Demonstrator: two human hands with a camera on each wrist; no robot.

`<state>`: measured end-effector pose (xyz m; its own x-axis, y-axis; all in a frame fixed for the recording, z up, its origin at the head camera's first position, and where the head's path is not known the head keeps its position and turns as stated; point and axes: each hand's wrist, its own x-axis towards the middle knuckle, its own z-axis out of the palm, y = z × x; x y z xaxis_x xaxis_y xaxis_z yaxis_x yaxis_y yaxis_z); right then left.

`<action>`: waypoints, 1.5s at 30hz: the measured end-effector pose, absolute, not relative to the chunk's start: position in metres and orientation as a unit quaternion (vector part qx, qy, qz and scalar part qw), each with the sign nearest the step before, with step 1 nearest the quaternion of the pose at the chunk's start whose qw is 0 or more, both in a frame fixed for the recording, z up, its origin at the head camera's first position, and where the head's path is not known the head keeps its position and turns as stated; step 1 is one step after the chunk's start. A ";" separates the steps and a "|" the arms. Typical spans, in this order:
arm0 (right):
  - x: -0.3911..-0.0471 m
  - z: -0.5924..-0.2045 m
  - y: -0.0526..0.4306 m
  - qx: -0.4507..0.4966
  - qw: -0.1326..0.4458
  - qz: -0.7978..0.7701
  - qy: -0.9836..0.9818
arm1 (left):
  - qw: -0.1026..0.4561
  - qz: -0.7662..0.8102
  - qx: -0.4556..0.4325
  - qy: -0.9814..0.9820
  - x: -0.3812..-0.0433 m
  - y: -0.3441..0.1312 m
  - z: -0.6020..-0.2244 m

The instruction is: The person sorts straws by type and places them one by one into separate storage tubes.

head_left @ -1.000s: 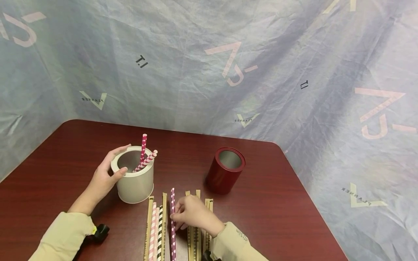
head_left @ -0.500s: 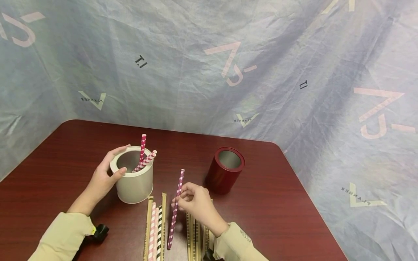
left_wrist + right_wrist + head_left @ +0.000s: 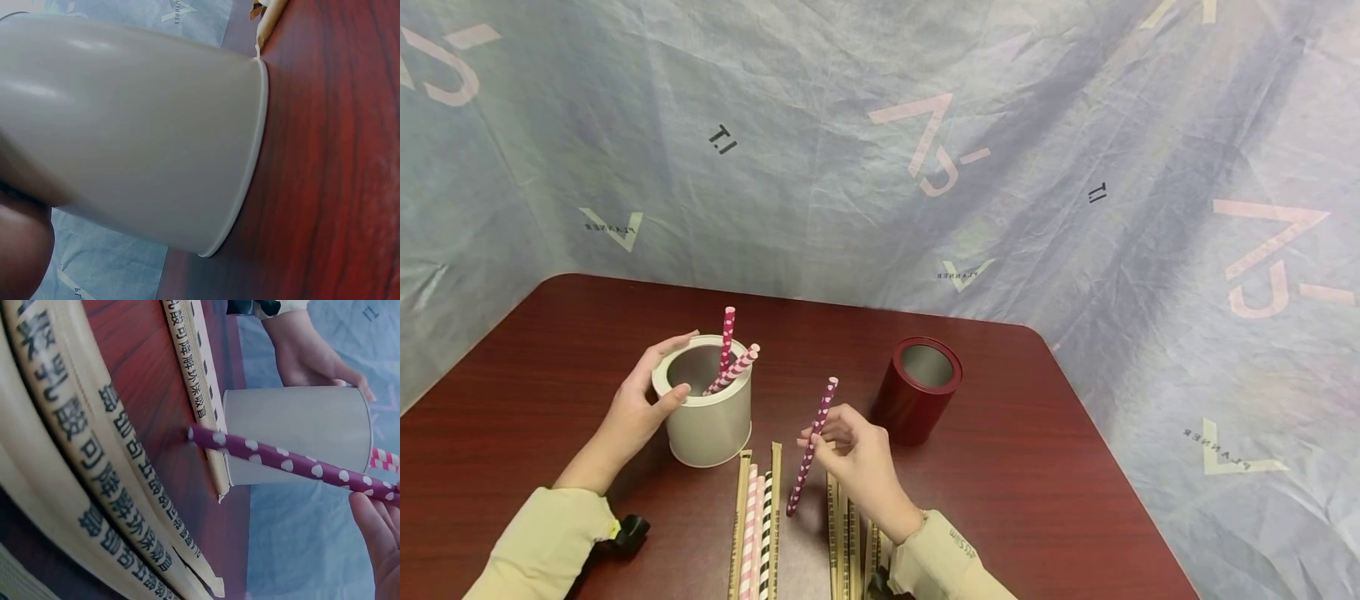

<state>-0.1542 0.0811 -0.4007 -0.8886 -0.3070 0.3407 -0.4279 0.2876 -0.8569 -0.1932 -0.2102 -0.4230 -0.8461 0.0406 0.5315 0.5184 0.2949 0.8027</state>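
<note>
A purple paper straw with white hearts (image 3: 811,450) is pinched between the thumb and fingers of my right hand (image 3: 865,467). It tilts, its upper end leaning right, above the table between two groups of straws. My left hand (image 3: 636,400) grips the rim of a cream-white can (image 3: 711,433), thumb on the near side and fingers round the left. Inside that can stand a dark pink dotted straw (image 3: 727,337) and pink-and-white straws (image 3: 733,371) leaning right. In the right wrist view the purple straw (image 3: 281,459) crosses in front of the can (image 3: 294,419).
Left of the right hand lie paper-wrapped straws (image 3: 776,500), pink-striped straws (image 3: 749,533) and a black-striped straw (image 3: 766,533). More wrapped straws (image 3: 842,542) lie partly under the right forearm. A dark red can (image 3: 910,404) stands on the table (image 3: 1015,467) at the right. Behind hangs a grey cloth (image 3: 820,167).
My right hand has lifted the purple straw off the table and moved it forward and slightly right, its top now leaning right. The left hand and the white can stay put.
</note>
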 end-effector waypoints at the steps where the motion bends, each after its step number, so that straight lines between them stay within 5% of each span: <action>1: -0.154 -0.400 0.081 0.230 0.060 0.553 -0.798 | 0.211 -0.565 -0.179 -0.777 -0.193 -0.210 -0.423; 30: -0.164 -0.347 0.057 0.333 0.229 0.590 -0.699 | 0.212 -0.566 -0.183 -0.775 -0.193 -0.210 -0.423; 45: -0.170 -0.332 0.035 0.292 0.229 0.673 -0.640 | 0.212 -0.563 -0.180 -0.779 -0.193 -0.210 -0.423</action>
<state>-0.1705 0.0345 -0.3323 -0.7246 -0.0660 0.6860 -0.6817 -0.0772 -0.7275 -0.1929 -0.2101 -0.4231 -0.8456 0.0419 0.5322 0.5185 0.3023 0.7999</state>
